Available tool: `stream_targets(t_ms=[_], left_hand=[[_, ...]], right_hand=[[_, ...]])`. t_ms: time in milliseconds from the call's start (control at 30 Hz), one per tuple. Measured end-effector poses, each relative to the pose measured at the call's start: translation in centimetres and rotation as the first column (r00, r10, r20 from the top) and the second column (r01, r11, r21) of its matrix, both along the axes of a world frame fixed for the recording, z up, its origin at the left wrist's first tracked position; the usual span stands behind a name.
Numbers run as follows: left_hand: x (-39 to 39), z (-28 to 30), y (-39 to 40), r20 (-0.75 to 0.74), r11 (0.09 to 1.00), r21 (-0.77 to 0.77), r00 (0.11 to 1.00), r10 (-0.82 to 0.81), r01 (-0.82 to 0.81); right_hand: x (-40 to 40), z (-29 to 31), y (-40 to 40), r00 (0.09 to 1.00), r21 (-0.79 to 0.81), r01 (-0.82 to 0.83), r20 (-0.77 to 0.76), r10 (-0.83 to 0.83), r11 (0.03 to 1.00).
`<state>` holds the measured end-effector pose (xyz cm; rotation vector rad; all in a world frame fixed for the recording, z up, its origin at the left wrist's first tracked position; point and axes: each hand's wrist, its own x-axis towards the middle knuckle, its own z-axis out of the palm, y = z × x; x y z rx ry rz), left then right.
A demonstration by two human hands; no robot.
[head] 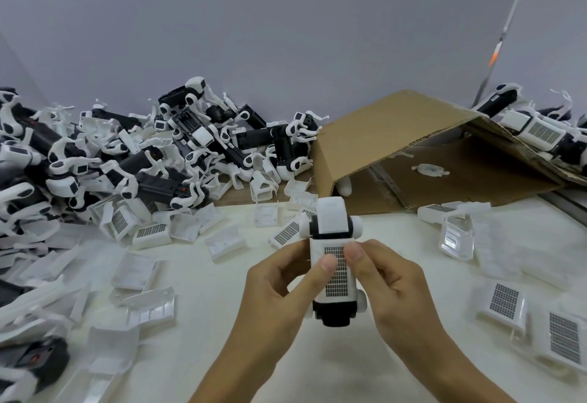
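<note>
Two hands are working one white-and-black toy body (pixel 333 228), held above the counter (pixel 222 313) at frame centre. The left hand (pixel 276 288) is gripping one side, its thumb lying on the grid-printed cover (pixel 338 279). The right hand (pixel 394 285) is gripping the other side, its thumb pressing the same cover. One cardboard box (pixel 397 136) is lying on its side at 1 o'clock, its mouth opening toward the hands. One tangled heap of like bodies (pixel 158 155) is filling 10 o'clock, too knotted to count. Two grid covers (pixel 505 301) are lying at 4 o'clock. Bare counter is showing at 6 o'clock, beneath the wrists.
</note>
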<state>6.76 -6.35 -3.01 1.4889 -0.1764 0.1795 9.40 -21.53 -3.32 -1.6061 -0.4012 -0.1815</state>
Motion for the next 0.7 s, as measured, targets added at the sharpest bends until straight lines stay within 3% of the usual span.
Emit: stream_targets(t_ms=[167,333,467,600,700], left_hand=[[0.01,-0.03,0.01,0.053,0.998,-0.009,0.996,0.066,-0.066],[0.24,-0.02,0.53,-0.049,0.998,-0.052,0.998,-0.046,0.043],[0.05,0.21,0.63,0.017,0.999,-0.033,0.999,-0.039,0.040],[0.19,-0.23,0.16,-0.024,0.996,-0.048,0.997,0.070,-0.071],[0.28,-0.31,0.14,-0.057,0.996,-0.070,0.997,0.049,-0.053]], right_hand=[[-0.26,0.02,-0.05,0.999,-0.001,0.024,0.030,-0.024,1.000],[-0.11,0.18,0.14,0.998,-0.024,-0.043,-0.052,0.042,0.999],[-0.11,0.60,-0.45,0.999,0.009,-0.048,-0.001,0.048,0.999],[0.12,0.55,-0.23,0.977,0.027,-0.162,-0.136,0.164,0.986],[0.17,0.24,0.03,0.967,0.053,-0.173,-0.182,0.180,0.984]])
